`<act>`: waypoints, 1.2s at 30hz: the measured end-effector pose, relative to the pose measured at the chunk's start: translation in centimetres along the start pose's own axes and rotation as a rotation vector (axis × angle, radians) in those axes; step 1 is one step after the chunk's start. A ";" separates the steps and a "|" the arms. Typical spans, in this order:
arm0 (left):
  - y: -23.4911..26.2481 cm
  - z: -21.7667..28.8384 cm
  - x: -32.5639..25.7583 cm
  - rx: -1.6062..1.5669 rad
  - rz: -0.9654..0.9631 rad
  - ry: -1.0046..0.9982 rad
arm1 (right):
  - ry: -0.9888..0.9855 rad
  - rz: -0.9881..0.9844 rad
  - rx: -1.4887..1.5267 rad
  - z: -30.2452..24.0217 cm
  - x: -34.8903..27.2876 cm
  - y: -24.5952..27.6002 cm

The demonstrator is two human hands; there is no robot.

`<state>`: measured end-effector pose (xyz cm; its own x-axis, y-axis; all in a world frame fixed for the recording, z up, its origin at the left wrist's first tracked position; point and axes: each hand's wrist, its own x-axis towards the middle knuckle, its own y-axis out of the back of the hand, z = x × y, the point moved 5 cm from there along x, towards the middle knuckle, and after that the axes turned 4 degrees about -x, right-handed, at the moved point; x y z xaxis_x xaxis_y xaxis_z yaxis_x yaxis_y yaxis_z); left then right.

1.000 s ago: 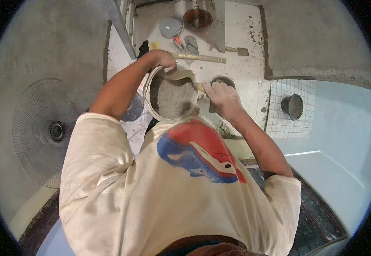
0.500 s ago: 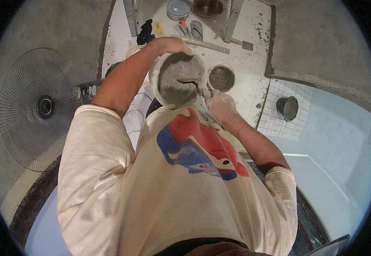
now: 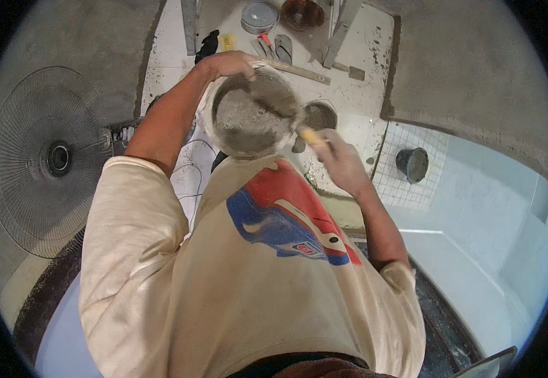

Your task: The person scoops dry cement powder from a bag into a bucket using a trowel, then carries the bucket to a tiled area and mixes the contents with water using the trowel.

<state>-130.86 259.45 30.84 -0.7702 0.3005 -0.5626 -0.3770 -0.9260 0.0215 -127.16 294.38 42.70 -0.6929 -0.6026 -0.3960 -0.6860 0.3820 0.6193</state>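
A white bucket (image 3: 252,154) of wet grey mortar (image 3: 245,120) is held in front of my chest, its mouth facing up toward me. My left hand (image 3: 233,64) is closed on its far left rim, the thumb over the inside edge. In my right hand (image 3: 342,162) is a trowel by its yellowish handle (image 3: 311,137), at the bucket's right rim. The trowel's blade reaches over the mortar, but motion blurs its outline. A smaller bucket (image 3: 330,126) with grey mix stands on the floor just beyond the right hand.
A fan (image 3: 60,157) stands at my left. Beyond the bucket are a long straight bar (image 3: 302,72), a sandal (image 3: 283,47), a flat-bladed tool (image 3: 355,72), a brown basin (image 3: 302,14) and metal stand legs (image 3: 342,38). A dark bucket (image 3: 405,162) stands on tiles at right.
My right hand has turned and pulled slightly away from the bucket, bringing the trowel's handle into sight. The mortar's surface looks disturbed. My left hand keeps its hold on the rim.
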 end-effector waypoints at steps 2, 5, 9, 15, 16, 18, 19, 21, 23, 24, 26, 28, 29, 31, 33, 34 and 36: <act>1.5 -2.1 -1.2 -0.182 0.033 -0.002 | -0.220 0.089 0.389 2.3 -0.5 2.6; 1.5 -3.2 -2.4 -0.208 0.081 -0.036 | -0.295 0.342 0.734 8.4 0.1 3.7; 0.9 -2.3 -2.7 -0.173 0.071 -0.121 | -0.372 0.120 0.440 14.1 5.1 -5.6; 0.3 -4.2 -1.7 -0.203 0.062 -0.085 | -0.370 0.037 0.481 15.7 5.6 -9.6; 0.0 -3.9 -1.6 -0.222 0.052 -0.106 | -0.339 0.125 0.501 15.7 5.7 -9.9; -0.3 -3.6 -1.6 -0.236 0.040 -0.118 | -0.274 -0.062 0.400 14.6 5.8 -9.1; -0.3 -3.3 -1.7 -0.234 0.034 -0.118 | -0.245 -0.152 0.345 13.9 5.3 -8.5; 0.0 -2.7 -1.4 -0.192 0.053 -0.121 | -0.350 -0.011 0.662 15.0 5.5 -8.5; -0.3 -2.7 -0.3 -0.126 0.099 -0.098 | -0.401 0.139 0.765 14.1 4.9 -9.1; 0.3 -2.0 -0.1 -0.101 0.064 -0.080 | -0.183 -0.090 0.494 11.7 4.6 -9.3; -0.2 -0.8 -0.2 -0.076 -0.026 -0.035 | -0.295 -0.070 0.567 13.6 4.5 -8.0; -1.0 0.3 0.0 -0.071 -0.029 -0.088 | -0.457 0.102 0.859 14.3 4.2 -7.7; -1.2 1.0 0.3 -0.063 -0.029 -0.114 | -0.502 0.207 0.999 14.0 4.3 -8.4; -1.2 1.1 0.3 -0.101 -0.020 -0.108 | -0.292 -0.159 0.464 10.9 3.1 -8.7; -0.5 -0.3 1.7 -0.115 -0.048 -0.086 | -0.249 -0.065 0.349 13.1 3.3 -6.2; -0.1 -0.9 2.1 -0.120 -0.035 -0.078 | -0.237 0.015 0.094 12.5 3.3 -3.6; -0.2 -0.8 3.0 0.013 -0.023 -0.051 | -0.144 0.234 -0.240 8.8 0.9 1.6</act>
<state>-132.73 260.35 28.51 -0.7861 0.3334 -0.5205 -0.4015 -0.9156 0.0199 -130.84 300.65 37.34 -0.8607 -0.4072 -0.3055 -0.4454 0.3119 0.8393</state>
